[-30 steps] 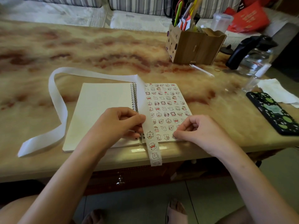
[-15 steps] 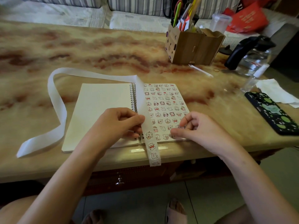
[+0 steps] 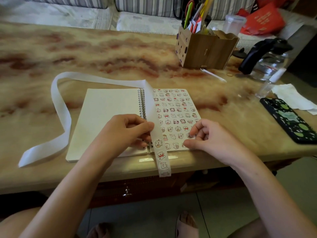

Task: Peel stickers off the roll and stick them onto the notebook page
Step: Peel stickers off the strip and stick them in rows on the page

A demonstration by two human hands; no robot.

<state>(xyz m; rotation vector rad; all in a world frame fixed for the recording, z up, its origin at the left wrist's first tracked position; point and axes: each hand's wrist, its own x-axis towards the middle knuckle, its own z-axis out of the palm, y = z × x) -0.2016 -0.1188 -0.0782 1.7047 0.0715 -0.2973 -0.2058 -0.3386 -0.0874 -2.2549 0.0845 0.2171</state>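
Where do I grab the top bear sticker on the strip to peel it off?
Probably pinch the sticker by its right edge, coming from the right. It lies flat on the strip, so only an edge can lift, and the left hand pinches the strip just above it on the left side.

Single head-worn wide-angle view, facing forward and down, close over the table (image 3: 103,48), far corners seemingly blurred.

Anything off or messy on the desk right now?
The sticker strip dangles over the front edge of the table, and its emptied backing trails in a loose loop left of the notebook. Nothing looks spilled or damaged.
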